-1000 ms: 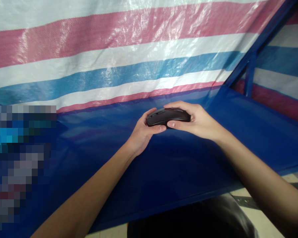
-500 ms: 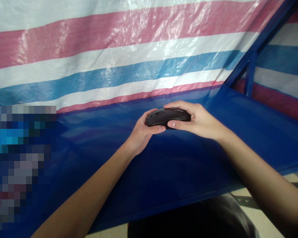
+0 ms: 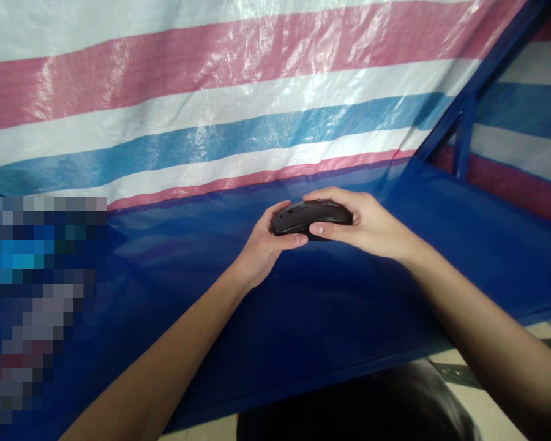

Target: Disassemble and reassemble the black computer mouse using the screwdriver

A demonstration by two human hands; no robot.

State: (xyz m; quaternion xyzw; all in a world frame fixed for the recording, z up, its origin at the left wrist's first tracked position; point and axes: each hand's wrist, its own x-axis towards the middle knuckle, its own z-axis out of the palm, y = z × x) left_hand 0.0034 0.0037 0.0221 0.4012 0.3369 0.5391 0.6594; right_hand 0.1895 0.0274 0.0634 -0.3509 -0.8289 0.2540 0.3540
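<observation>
A black computer mouse (image 3: pixel 313 215) is held up between both hands over the blue tabletop (image 3: pixel 340 306), lying nearly level and side-on to me. My left hand (image 3: pixel 265 240) grips its left end, thumb along the near lower edge and fingers behind. My right hand (image 3: pixel 367 223) is closed round the right end, with the thumb on the near side and the index finger stretched over the top. The other fingers of both hands are mostly hidden behind the mouse, and so is its underside.
Behind the table hangs a shiny striped plastic sheet (image 3: pixel 239 98) in red, white and blue. A blue metal frame post (image 3: pixel 463 138) with a brace stands at the right. The left side is blurred into blocks. Dark clothing (image 3: pixel 349 404) shows below the table's front edge.
Almost nothing differs. Both hands keep their hold on the mouse, which has barely shifted in view.
</observation>
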